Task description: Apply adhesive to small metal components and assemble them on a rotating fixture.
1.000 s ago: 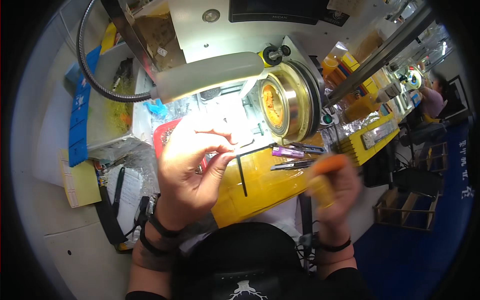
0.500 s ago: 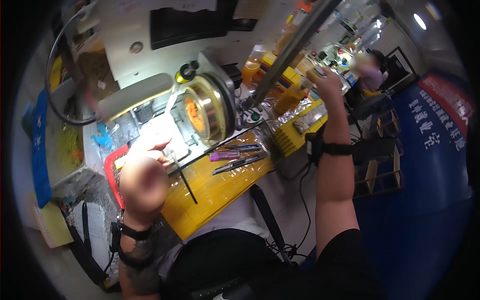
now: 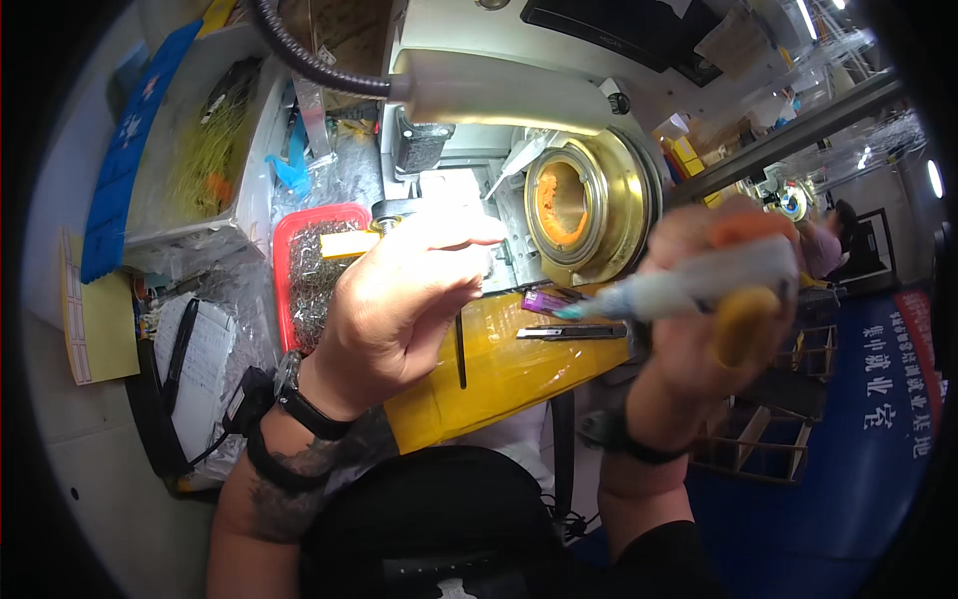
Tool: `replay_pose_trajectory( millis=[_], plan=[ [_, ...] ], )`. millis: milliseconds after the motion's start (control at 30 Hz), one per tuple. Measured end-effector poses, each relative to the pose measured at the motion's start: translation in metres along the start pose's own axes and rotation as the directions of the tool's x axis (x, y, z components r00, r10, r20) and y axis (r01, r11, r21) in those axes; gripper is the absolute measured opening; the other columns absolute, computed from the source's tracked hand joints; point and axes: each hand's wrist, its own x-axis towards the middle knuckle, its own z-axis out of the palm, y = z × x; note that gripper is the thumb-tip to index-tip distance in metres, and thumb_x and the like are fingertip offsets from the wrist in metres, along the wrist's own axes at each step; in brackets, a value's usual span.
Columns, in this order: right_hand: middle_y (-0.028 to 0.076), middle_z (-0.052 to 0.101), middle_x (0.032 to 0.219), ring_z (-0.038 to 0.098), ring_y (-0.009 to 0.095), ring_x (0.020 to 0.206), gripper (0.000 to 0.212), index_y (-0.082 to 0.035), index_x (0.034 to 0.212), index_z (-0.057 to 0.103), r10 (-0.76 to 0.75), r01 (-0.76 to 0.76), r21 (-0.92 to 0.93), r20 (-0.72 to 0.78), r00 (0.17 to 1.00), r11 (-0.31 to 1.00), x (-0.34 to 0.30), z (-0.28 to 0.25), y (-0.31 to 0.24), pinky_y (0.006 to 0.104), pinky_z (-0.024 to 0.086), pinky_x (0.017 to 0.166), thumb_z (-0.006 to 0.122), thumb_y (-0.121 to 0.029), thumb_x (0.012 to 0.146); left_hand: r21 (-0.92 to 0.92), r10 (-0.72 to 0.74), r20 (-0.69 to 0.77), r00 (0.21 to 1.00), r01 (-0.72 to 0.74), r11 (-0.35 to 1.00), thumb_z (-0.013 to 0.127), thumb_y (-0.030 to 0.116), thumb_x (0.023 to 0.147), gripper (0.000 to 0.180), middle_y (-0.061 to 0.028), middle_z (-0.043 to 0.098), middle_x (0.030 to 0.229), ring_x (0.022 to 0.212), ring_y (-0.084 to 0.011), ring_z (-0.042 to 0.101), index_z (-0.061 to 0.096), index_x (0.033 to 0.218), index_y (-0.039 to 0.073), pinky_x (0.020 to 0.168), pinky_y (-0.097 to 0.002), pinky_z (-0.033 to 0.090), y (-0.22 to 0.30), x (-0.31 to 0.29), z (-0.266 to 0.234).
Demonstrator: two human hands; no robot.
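My left hand (image 3: 394, 309) is closed in a pinch under the lamp. A thin black rod (image 3: 461, 354) sticks out below its fingers; its upper end is hidden in the glare and fingers. My right hand (image 3: 689, 339), smeared by motion, is wrapped round a whitish translucent bottle (image 3: 689, 282) with a narrow teal tip pointing left toward the left hand. Orange and yellow covers show on its fingers. Behind the hands stands a round brass-coloured drum (image 3: 609, 215) with an orange mass (image 3: 551, 205) inside its ring.
A yellow-covered board (image 3: 479, 404) carries a utility knife (image 3: 571, 331) and a purple lighter (image 3: 544, 300). On the left are a red tray (image 3: 282, 270) of small bits and a white box (image 3: 264, 170). A lamp (image 3: 509, 90) hangs overhead. Another person (image 3: 826, 243) sits far right.
My right hand has come back from the far right shelf, bringing the bottle close to the left hand. The left hand stays pinched on the rod. The view has shifted.
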Motion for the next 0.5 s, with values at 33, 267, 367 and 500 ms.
replay_pose_trajectory(
  millis=[33, 267, 367, 500],
  plan=[
    [0.017, 0.062, 0.105, 0.062, 0.021, 0.080, 0.057, 0.007, 0.126, 0.057, -0.006, 0.006, 0.001, 0.035, 0.999, 1.000, 0.005, 0.010, 0.008, 0.0366, 0.051, 0.066, 0.065, -0.044, 0.103, 0.008, -0.011, -0.003, 1.000, 0.011, 1.000, 0.067, -0.014, 0.085, 0.030, -0.0201, 0.072, 0.121, 0.098, -0.0355, 0.070, 0.068, 0.113, -0.003, 0.087, -0.0396, 0.057, 0.001, -0.001, -0.002],
    [0.012, 0.069, 0.099, 0.065, 0.015, 0.082, 0.047, 0.006, 0.114, 0.064, -0.065, 0.068, -0.056, 0.047, 0.997, 0.996, 0.010, 0.024, 0.023, 0.0268, 0.052, 0.073, 0.081, -0.029, 0.088, 0.084, -0.029, 0.047, 0.998, 0.025, 0.996, 0.070, -0.010, 0.085, 0.024, -0.0211, 0.073, 0.118, 0.101, -0.0392, 0.070, 0.069, 0.108, -0.004, 0.089, -0.0434, 0.057, 0.004, 0.001, -0.003],
    [0.012, 0.070, 0.100, 0.065, 0.014, 0.083, 0.047, 0.006, 0.114, 0.065, -0.054, 0.056, -0.033, 0.036, 0.998, 0.998, 0.007, 0.026, 0.023, 0.0254, 0.052, 0.074, 0.084, -0.026, 0.085, 0.099, -0.021, 0.034, 0.999, 0.018, 0.995, 0.071, -0.009, 0.085, 0.024, -0.0203, 0.073, 0.118, 0.103, -0.0385, 0.070, 0.069, 0.108, -0.003, 0.089, -0.0428, 0.057, 0.004, 0.000, -0.003],
    [0.013, 0.071, 0.102, 0.066, 0.015, 0.084, 0.049, 0.007, 0.115, 0.064, -0.087, 0.087, -0.011, -0.024, 0.996, 0.996, 0.005, 0.035, 0.022, 0.0257, 0.053, 0.076, 0.084, -0.025, 0.084, 0.081, -0.047, 0.005, 0.999, 0.047, 0.996, 0.072, -0.009, 0.085, 0.024, -0.0201, 0.073, 0.118, 0.102, -0.0376, 0.071, 0.069, 0.108, -0.003, 0.087, -0.0418, 0.058, 0.005, 0.000, -0.001]
  ],
)
